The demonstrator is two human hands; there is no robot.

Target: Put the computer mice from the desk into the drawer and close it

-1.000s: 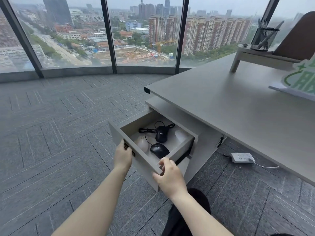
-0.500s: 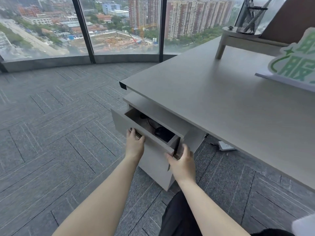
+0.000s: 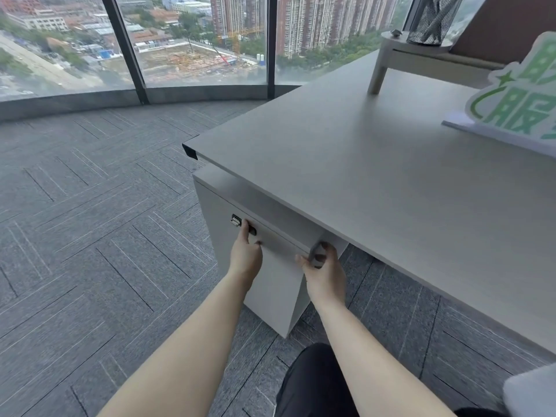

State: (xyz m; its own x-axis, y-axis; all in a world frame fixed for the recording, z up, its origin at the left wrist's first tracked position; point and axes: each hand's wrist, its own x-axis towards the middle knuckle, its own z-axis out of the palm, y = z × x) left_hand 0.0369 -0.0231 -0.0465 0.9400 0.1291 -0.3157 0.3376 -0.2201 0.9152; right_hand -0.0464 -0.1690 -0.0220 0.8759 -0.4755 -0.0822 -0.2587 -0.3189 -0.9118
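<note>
Your left hand (image 3: 245,254) lies flat against the front of the drawer (image 3: 279,245), fingers (image 3: 243,233) stretched up toward the dark handle slot (image 3: 252,230), gripping nothing. Your right hand (image 3: 326,270) curls around the drawer's right corner, thumb on the front panel and the other fingers wrapped over the side edge. The drawer sits flush in the cabinet (image 3: 270,293), with no gap along its top edge. A small metal lock (image 3: 236,220) is just left of your left fingertips.

The cabinet stands under the desk (image 3: 376,176), set back from the desk's near edge, so the desktop overhangs the cabinet top. The desk's black-capped corner (image 3: 190,152) juts out above and to the left of the cabinet. To the left the carpet (image 3: 99,224) is open all the way to the window (image 3: 192,40).

You cannot see the mice; none shows on the desk or anywhere else, and the drawer's inside is hidden. Your right fingertips are hidden behind the drawer's corner. A green and white sign (image 3: 520,103) is cut off by the right edge, as is a pale shape (image 3: 532,392) at the lower right that is hard to identify. A mesh pen cup (image 3: 431,19) on a riser (image 3: 421,58) runs off the top. The whole view is slightly blurred.
</note>
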